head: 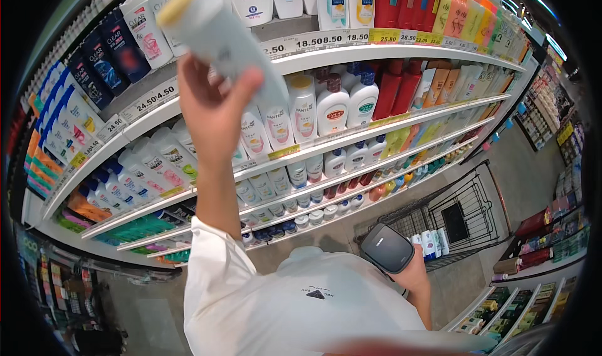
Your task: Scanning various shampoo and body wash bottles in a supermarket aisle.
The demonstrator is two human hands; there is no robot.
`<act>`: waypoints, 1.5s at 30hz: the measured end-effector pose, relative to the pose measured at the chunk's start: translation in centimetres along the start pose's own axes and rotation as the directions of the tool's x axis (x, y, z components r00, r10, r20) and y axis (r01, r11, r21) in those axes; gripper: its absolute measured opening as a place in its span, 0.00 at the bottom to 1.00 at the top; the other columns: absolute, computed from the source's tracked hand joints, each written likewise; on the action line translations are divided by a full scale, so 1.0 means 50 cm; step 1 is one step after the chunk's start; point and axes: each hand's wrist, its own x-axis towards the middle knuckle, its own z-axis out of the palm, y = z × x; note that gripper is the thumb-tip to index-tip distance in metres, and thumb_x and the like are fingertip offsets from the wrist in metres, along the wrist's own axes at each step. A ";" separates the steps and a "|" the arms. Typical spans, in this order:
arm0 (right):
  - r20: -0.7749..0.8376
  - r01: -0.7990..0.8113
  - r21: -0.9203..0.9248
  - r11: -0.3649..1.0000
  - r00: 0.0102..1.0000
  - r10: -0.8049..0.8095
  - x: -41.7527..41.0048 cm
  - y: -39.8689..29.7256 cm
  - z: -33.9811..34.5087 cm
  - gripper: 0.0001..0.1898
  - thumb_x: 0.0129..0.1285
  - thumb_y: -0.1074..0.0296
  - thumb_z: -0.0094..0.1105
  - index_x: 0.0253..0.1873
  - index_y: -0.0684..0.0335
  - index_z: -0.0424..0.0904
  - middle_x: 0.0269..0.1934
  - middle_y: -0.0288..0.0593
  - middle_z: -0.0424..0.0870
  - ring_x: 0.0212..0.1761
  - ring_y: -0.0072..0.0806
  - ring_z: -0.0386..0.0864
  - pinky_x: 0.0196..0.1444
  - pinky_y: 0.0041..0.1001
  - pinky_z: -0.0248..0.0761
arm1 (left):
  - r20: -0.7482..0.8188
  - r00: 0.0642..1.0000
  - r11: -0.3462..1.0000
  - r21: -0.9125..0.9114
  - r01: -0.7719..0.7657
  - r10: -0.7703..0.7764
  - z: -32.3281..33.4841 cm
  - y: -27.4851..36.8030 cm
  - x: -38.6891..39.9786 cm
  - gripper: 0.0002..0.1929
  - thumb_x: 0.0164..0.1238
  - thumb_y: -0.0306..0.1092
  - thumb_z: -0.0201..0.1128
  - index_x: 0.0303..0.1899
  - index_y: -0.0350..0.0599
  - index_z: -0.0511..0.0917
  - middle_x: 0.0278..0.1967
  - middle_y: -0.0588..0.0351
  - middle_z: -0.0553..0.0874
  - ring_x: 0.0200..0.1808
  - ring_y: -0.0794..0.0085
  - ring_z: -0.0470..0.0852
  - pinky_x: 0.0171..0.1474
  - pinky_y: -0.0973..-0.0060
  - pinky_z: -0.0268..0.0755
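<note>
My left hand is raised before the shelf and grips a pale shampoo-type bottle with a yellow cap. The bottle is tilted, cap towards the upper left, and blurred. Behind it on the second shelf stand Pantene bottles, one of them yellow-capped, partly covered by my hand. Low at my right side, my right hand holds a dark handheld device with rounded corners, most likely a scanner. Its upper face is turned up, and my fingers are mostly hidden under it.
A black wire shopping cart stands to the right with several bottles in it. White shelf edges with price labels curve across the front. Dark Clear bottles stand upper left. Another shelf unit is at lower right.
</note>
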 end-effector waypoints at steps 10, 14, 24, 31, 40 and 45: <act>-0.160 0.057 0.070 0.996 0.986 -0.045 0.003 0.017 0.032 0.13 0.49 0.71 0.77 0.40 0.68 0.87 0.31 0.49 0.90 0.32 0.28 0.87 0.38 0.30 0.79 | 0.153 0.983 0.699 0.693 -0.178 0.098 0.044 -0.151 0.288 0.44 0.51 0.63 0.79 0.56 0.34 0.70 0.46 0.35 0.88 0.46 0.47 0.89 0.49 0.59 0.81; -0.173 0.023 0.133 0.991 0.985 0.001 -0.003 0.068 0.032 0.14 0.50 0.71 0.78 0.41 0.69 0.87 0.33 0.48 0.91 0.33 0.26 0.87 0.40 0.31 0.79 | 0.209 0.976 0.685 0.719 -0.113 -0.058 0.057 -0.188 0.283 0.44 0.51 0.60 0.81 0.56 0.32 0.71 0.44 0.37 0.88 0.45 0.51 0.90 0.49 0.61 0.82; -0.138 0.025 0.117 0.993 0.990 -0.008 0.013 0.110 0.011 0.15 0.52 0.69 0.78 0.41 0.71 0.86 0.33 0.52 0.90 0.32 0.30 0.87 0.38 0.32 0.79 | 0.231 0.965 0.689 0.719 -0.086 -0.122 0.066 -0.172 0.267 0.43 0.51 0.57 0.81 0.55 0.28 0.73 0.41 0.36 0.89 0.39 0.60 0.90 0.43 0.67 0.83; -0.157 -0.056 0.165 0.985 0.984 0.083 0.022 0.223 0.026 0.16 0.54 0.74 0.78 0.48 0.72 0.87 0.37 0.42 0.91 0.34 0.23 0.85 0.39 0.28 0.79 | 0.220 0.961 0.693 0.719 -0.044 -0.168 0.070 -0.168 0.257 0.44 0.55 0.57 0.79 0.60 0.29 0.70 0.45 0.35 0.88 0.40 0.59 0.90 0.42 0.67 0.83; -0.127 -0.402 0.175 0.898 0.896 0.426 -0.078 0.623 0.120 0.31 0.51 0.60 0.83 0.58 0.66 0.83 0.53 0.49 0.89 0.56 0.38 0.85 0.60 0.34 0.75 | 0.143 0.989 0.600 0.789 -0.133 0.032 0.076 -0.147 0.231 0.38 0.59 0.52 0.77 0.61 0.34 0.70 0.48 0.39 0.88 0.48 0.60 0.89 0.48 0.68 0.82; 0.023 -0.510 0.298 0.807 0.849 0.528 -0.116 0.672 0.164 0.28 0.54 0.66 0.81 0.60 0.62 0.84 0.55 0.40 0.88 0.56 0.30 0.83 0.60 0.31 0.73 | 0.094 0.772 0.668 0.441 -0.599 0.629 0.107 -0.109 0.069 0.23 0.63 0.31 0.69 0.56 0.38 0.70 0.40 0.48 0.83 0.41 0.66 0.84 0.41 0.70 0.79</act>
